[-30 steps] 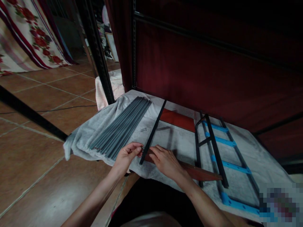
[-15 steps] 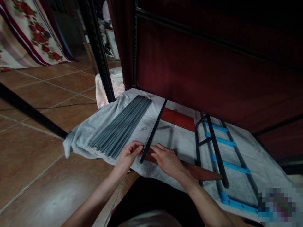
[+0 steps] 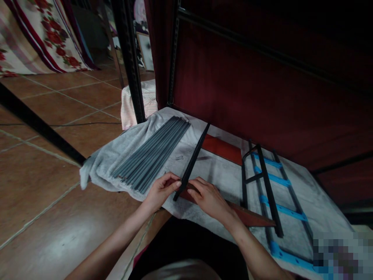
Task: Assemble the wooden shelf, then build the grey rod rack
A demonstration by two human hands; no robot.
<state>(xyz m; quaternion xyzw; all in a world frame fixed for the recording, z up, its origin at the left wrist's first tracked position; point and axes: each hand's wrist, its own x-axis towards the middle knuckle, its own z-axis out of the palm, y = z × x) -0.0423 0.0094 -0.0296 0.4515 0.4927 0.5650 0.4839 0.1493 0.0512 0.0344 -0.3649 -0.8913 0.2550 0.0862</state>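
Note:
My left hand [image 3: 165, 188] pinches at the left side of a black metal bar [image 3: 196, 159], near its front end. Whatever small piece lies between its thumb and finger is too small to name. On the bar's other side, my right hand [image 3: 208, 198] is closed over the near end of a reddish-brown board [image 3: 250, 215], its fingertips close to the bar. That board reaches right to a black frame [image 3: 266, 186] standing on the cloth. A second orange-red board [image 3: 223, 147] spans the two sides farther back.
Grey rods [image 3: 153, 153] lie side by side on the grey cloth [image 3: 99, 165] at left. Small metal pins [image 3: 179, 158] lie near them. Rails with blue crosspieces [image 3: 284, 208] are at right. Black rack posts [image 3: 128, 58] and a dark red curtain [image 3: 247, 93] surround the surface.
The view has shifted slightly. The black bar looks turned a little, showing more of its side. Both hands keep about the same grip beside it.

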